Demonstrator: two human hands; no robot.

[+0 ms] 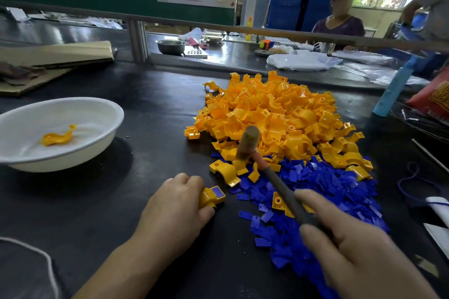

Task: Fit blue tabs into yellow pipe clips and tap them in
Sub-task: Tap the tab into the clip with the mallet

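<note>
My left hand grips a yellow pipe clip on the black table, with a blue tab seated in its top face. My right hand holds the handle of a small mallet; its blurred head is raised above and to the right of the clip, over the edge of the piles. A big heap of yellow clips lies beyond, and a spread of loose blue tabs lies in front of it, under the mallet handle.
A white bowl at the left holds one yellow clip. Cardboard lies at the far left. A blue tube leans at the right, beside wires. A person sits across a second bench behind a rail.
</note>
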